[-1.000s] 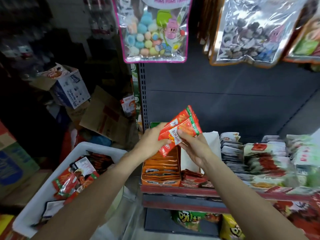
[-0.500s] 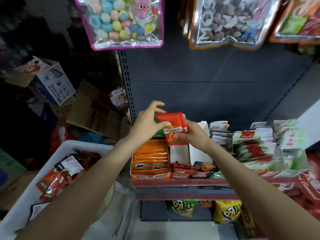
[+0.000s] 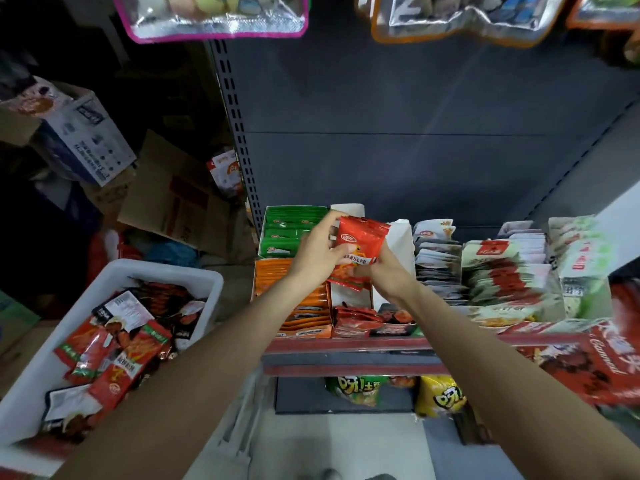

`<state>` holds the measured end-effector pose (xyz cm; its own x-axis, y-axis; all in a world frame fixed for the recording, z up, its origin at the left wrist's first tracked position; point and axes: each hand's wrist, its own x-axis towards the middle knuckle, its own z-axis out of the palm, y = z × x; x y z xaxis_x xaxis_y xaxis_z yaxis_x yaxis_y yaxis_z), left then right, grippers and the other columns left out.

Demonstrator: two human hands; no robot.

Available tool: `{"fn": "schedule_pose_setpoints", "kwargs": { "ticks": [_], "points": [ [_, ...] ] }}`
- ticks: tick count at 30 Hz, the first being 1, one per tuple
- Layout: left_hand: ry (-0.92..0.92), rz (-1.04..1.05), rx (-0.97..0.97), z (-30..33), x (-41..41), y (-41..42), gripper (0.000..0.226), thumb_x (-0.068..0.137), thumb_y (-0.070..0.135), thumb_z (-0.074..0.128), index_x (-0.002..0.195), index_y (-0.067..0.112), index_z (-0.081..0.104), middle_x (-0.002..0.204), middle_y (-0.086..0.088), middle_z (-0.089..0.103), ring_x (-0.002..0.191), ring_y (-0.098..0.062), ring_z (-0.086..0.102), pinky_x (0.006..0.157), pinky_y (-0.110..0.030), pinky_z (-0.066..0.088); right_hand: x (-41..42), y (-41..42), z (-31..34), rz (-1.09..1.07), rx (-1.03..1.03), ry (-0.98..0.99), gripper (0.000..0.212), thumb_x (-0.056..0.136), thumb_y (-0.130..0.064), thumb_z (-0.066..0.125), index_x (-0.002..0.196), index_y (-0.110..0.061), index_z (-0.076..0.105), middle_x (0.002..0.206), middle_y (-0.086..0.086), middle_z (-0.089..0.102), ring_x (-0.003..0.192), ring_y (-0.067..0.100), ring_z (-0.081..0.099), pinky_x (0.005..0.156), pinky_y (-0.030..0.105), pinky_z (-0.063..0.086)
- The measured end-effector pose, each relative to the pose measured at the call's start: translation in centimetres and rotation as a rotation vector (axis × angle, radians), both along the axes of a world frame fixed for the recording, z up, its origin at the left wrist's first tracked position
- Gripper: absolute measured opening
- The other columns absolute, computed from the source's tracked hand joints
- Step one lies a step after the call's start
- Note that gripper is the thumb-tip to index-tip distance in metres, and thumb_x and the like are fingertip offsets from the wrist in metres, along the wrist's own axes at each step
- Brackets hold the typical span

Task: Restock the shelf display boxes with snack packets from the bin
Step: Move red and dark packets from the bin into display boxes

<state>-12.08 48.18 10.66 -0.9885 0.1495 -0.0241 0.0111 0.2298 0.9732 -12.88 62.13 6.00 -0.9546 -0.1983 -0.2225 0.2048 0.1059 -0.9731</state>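
**Two hands, one red packet, a box half filled**

Dozens of snack packets still lie heaped in the white bin [image 3: 114, 344] at the person's lower left, a sign that the restocking is, by the look of it, far from over. Above the shelf edge [image 3: 346, 344], both hands hold a single red packet [image 3: 360, 251] upright: the left hand [image 3: 317, 252] curls round its left side with the thumb across the front, while the right hand [image 3: 384, 275] grips it from below and behind. The packet hangs over the white display box [image 3: 353, 296], which shows only a few red packets at its front end and much bare wall. Just to its left, the orange display box [image 3: 298, 306] looks packed tight, and behind that the green display box [image 3: 291, 230] also appears full. Further right, rows of pale and red packets [image 3: 498, 271] fill the shelf. Candy bags [image 3: 214, 15] hang overhead against the dark back panel.
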Motion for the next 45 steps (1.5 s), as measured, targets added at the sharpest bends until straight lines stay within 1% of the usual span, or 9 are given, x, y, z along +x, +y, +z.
{"fn": "schedule_pose_setpoints", "kwargs": {
  "ticks": [3, 6, 13, 17, 20, 25, 32, 39, 45],
  "points": [
    [0.030, 0.028, -0.077, -0.6, 0.1, 0.2, 0.037, 0.086, 0.004, 0.064, 0.115, 0.021, 0.049, 0.101, 0.003, 0.058, 0.083, -0.016, 0.068, 0.072, -0.036, 0.059, -0.2, 0.7, 0.4, -0.030, 0.361, 0.163, 0.054, 0.073, -0.002, 0.077, 0.121, -0.006, 0.052, 0.101, 0.000, 0.064, 0.091, 0.017, 0.062, 0.078, 0.025, 0.052],
    [0.061, 0.027, -0.121, -0.9, 0.4, 0.1, 0.035, 0.086, 0.010, 0.065, 0.116, 0.020, 0.048, 0.101, 0.006, 0.058, 0.089, -0.017, 0.066, 0.077, -0.036, 0.058, -0.4, 1.6, 0.6, -0.004, 0.720, 0.290, 0.056, 0.070, -0.028, 0.081, 0.118, -0.010, 0.056, 0.102, 0.004, 0.065, 0.091, 0.019, 0.060, 0.081, 0.032, 0.050],
    [0.118, 0.019, -0.193, -1.1, 0.7, 1.2, 0.033, 0.085, 0.011, 0.067, 0.112, 0.017, 0.050, 0.096, 0.006, 0.058, 0.088, -0.020, 0.066, 0.078, -0.040, 0.056, 0.1, 2.3, 1.3, -0.001, 0.710, 0.234, 0.051, 0.074, -0.014, 0.079, 0.119, -0.005, 0.058, 0.105, 0.009, 0.066, 0.097, 0.023, 0.061, 0.076, 0.018, 0.040],
    [0.101, -0.009, -0.320, -2.4, 0.8, 0.6, 0.028, 0.085, 0.009, 0.066, 0.106, 0.015, 0.049, 0.104, -0.006, 0.064, 0.086, -0.019, 0.065, 0.074, -0.030, 0.055, 0.1, 2.4, 0.8, 0.120, 0.789, 0.165, 0.044, 0.074, -0.017, 0.079, 0.114, -0.005, 0.062, 0.106, 0.011, 0.068, 0.095, 0.023, 0.061, 0.085, 0.028, 0.045],
    [0.046, -0.044, -0.469, -3.7, 1.0, -0.2, 0.023, 0.084, 0.009, 0.067, 0.101, 0.015, 0.052, 0.105, -0.007, 0.067, 0.079, -0.014, 0.060, 0.067, -0.019, 0.044, 0.0, 2.2, 0.8, 0.166, 0.826, 0.294, 0.038, 0.075, -0.016, 0.078, 0.110, -0.012, 0.065, 0.106, 0.007, 0.066, 0.096, 0.023, 0.060, 0.090, 0.033, 0.047],
    [-0.027, -0.129, -0.579, -4.5, 0.9, -0.4, 0.032, 0.081, 0.011, 0.072, 0.109, 0.015, 0.057, 0.113, -0.006, 0.061, 0.103, -0.020, 0.057, 0.090, -0.034, 0.048, -0.1, 2.0, 0.4, 0.310, 0.949, 0.272, 0.030, 0.080, -0.012, 0.072, 0.110, -0.013, 0.066, 0.109, 0.007, 0.067, 0.097, 0.021, 0.059, 0.090, 0.028, 0.045],
    [-0.052, -0.175, -0.391, -2.0, 1.4, -2.8, 0.037, 0.082, 0.016, 0.072, 0.115, 0.020, 0.057, 0.112, 0.002, 0.061, 0.099, -0.012, 0.059, 0.085, -0.024, 0.048, 0.9, 1.7, 3.4, 0.404, 0.831, 0.234, 0.051, 0.079, -0.011, 0.071, 0.127, -0.017, 0.055, 0.129, 0.002, 0.054, 0.120, 0.017, 0.048, 0.096, 0.022, 0.037],
    [0.045, 0.185, -0.436, -1.6, 3.4, -9.1, 0.012, 0.087, 0.015, 0.063, 0.099, 0.016, 0.065, 0.088, 0.005, 0.066, 0.085, -0.012, 0.063, 0.082, -0.027, 0.050, 2.7, -6.7, 5.2, 0.295, 0.631, 0.439, 0.025, 0.088, -0.006, 0.057, 0.110, -0.014, 0.065, 0.093, -0.002, 0.065, 0.084, 0.011, 0.059, 0.081, 0.019, 0.046],
    [-0.043, 0.501, -0.519, -4.7, 8.1, -20.1, 0.021, 0.085, 0.017, 0.058, 0.101, 0.004, 0.063, 0.085, -0.009, 0.065, 0.084, -0.025, 0.061, 0.076, -0.031, 0.046, 5.1, -18.8, 2.7, 0.447, 0.565, 0.472, 0.031, 0.084, 0.002, 0.052, 0.111, -0.007, 0.063, 0.097, 0.007, 0.067, 0.086, 0.018, 0.062, 0.083, 0.024, 0.045]
  ]
}}
